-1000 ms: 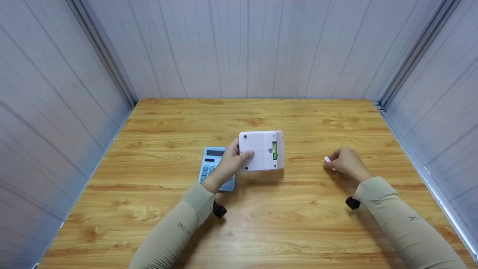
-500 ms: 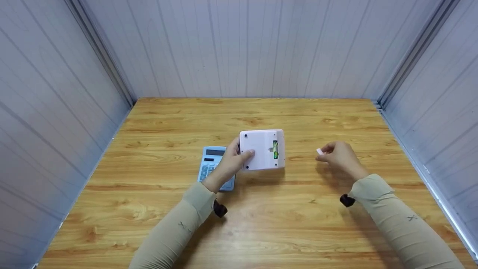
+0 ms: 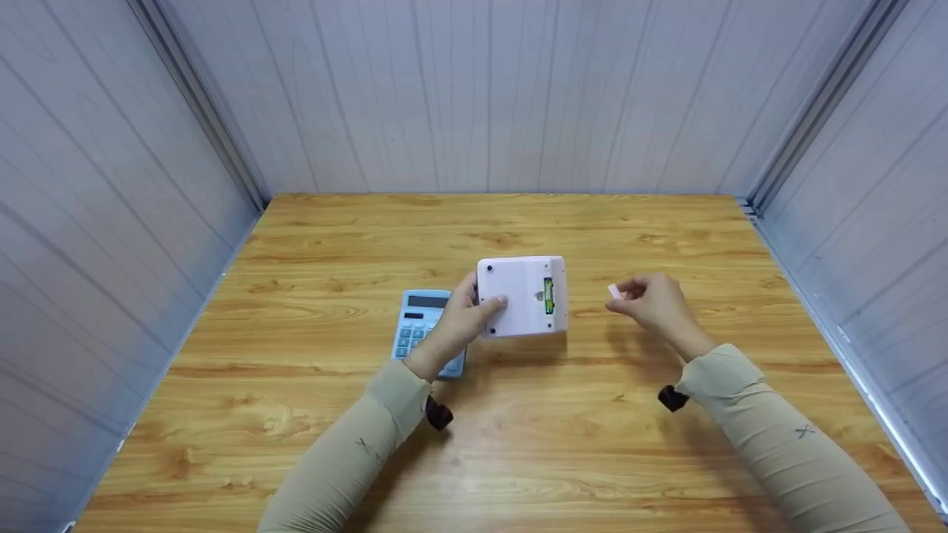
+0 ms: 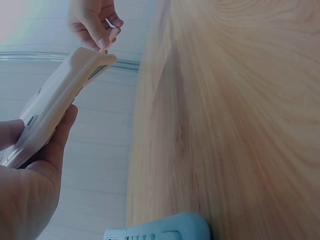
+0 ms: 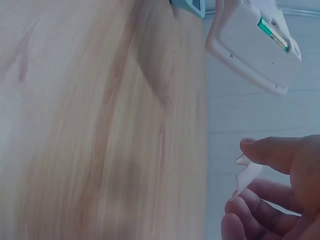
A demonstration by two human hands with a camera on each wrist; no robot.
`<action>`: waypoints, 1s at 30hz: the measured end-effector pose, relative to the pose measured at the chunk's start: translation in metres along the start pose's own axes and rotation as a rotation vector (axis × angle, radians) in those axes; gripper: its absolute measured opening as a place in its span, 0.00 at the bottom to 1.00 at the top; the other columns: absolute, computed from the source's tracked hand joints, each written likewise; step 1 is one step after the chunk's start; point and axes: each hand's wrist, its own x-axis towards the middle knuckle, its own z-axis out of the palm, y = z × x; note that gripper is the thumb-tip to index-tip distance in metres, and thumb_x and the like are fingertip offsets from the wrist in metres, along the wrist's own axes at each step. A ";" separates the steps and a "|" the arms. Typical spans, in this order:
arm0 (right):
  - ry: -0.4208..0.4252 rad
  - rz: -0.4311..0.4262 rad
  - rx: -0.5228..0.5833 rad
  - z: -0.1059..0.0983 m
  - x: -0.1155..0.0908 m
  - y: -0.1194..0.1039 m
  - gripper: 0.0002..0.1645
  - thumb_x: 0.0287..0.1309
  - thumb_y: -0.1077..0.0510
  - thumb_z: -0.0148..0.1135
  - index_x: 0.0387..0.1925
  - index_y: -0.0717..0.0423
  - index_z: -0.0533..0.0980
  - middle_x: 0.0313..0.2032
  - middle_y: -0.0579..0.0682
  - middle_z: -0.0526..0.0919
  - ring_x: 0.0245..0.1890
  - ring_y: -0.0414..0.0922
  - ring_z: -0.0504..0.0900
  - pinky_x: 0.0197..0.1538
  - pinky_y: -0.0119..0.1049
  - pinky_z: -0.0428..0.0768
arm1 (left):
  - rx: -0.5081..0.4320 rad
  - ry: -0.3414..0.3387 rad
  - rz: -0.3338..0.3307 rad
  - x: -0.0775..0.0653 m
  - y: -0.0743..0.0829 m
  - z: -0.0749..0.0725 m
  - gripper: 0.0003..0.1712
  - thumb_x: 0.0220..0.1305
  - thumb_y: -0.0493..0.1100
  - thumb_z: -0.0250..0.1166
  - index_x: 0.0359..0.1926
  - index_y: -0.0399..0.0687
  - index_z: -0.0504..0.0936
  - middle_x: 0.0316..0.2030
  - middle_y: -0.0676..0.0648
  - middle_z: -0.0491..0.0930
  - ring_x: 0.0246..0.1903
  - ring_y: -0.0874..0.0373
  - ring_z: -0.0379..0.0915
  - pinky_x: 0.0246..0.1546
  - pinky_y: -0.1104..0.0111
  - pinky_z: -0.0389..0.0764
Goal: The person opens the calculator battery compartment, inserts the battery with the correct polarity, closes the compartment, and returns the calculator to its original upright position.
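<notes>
My left hand [image 3: 466,312] grips a pale pink calculator [image 3: 515,311] by its left edge, thumb across the back. Its underside faces up, and a green battery [image 3: 549,296] lies in the uncovered compartment near the right side. To the right of it, my right hand [image 3: 658,303] pinches a small pale battery cover [image 3: 614,292] between thumb and fingers. In the right wrist view the cover [image 5: 247,175] shows a notched edge, apart from the calculator [image 5: 250,45]. The left wrist view shows the calculator [image 4: 55,100] edge-on, raised over the table.
A light blue calculator [image 3: 409,326] lies face up on the wooden table [image 3: 518,459], partly hidden under my left forearm. Pale panel walls [image 3: 489,96] enclose the table at the back and both sides. A dark wrist camera [image 3: 438,414] hangs under the left cuff.
My right hand has moved left and slightly up with the battery cover, closer to the pink calculator. The left hand and the pink calculator have barely shifted.
</notes>
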 end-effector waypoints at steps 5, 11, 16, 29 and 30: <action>0.009 -0.017 0.027 0.004 -0.001 -0.006 0.21 0.66 0.56 0.77 0.53 0.68 0.85 0.39 0.54 0.85 0.39 0.47 0.80 0.38 0.29 0.80 | -0.003 -0.004 -0.005 0.001 0.000 0.001 0.28 0.80 0.36 0.61 0.76 0.49 0.69 0.66 0.41 0.82 0.66 0.44 0.83 0.60 0.52 0.90; 0.028 -0.036 0.041 0.006 -0.003 -0.012 0.21 0.65 0.56 0.78 0.52 0.68 0.86 0.38 0.54 0.85 0.38 0.45 0.79 0.35 0.27 0.79 | -0.015 -0.012 0.007 0.001 -0.001 0.001 0.28 0.80 0.36 0.61 0.76 0.48 0.70 0.66 0.41 0.82 0.65 0.44 0.83 0.59 0.52 0.90; 0.045 -0.056 0.049 0.008 -0.006 -0.018 0.21 0.65 0.56 0.79 0.51 0.68 0.86 0.38 0.54 0.86 0.38 0.45 0.79 0.36 0.26 0.79 | -0.014 -0.017 0.004 0.002 0.000 0.002 0.28 0.80 0.36 0.61 0.76 0.50 0.70 0.66 0.42 0.82 0.65 0.45 0.83 0.59 0.52 0.90; 0.053 -0.092 0.083 0.015 -0.008 -0.029 0.20 0.63 0.57 0.80 0.48 0.69 0.86 0.37 0.54 0.86 0.38 0.44 0.81 0.37 0.25 0.80 | -0.021 -0.006 0.022 0.003 0.000 0.005 0.29 0.79 0.33 0.60 0.76 0.43 0.69 0.65 0.36 0.82 0.64 0.42 0.83 0.59 0.51 0.90; 0.053 -0.095 0.086 0.016 -0.009 -0.030 0.20 0.63 0.57 0.80 0.48 0.68 0.86 0.37 0.54 0.87 0.38 0.44 0.81 0.36 0.25 0.80 | -0.017 -0.006 0.023 0.004 0.000 0.005 0.28 0.79 0.33 0.60 0.76 0.44 0.69 0.65 0.37 0.82 0.65 0.42 0.83 0.59 0.51 0.90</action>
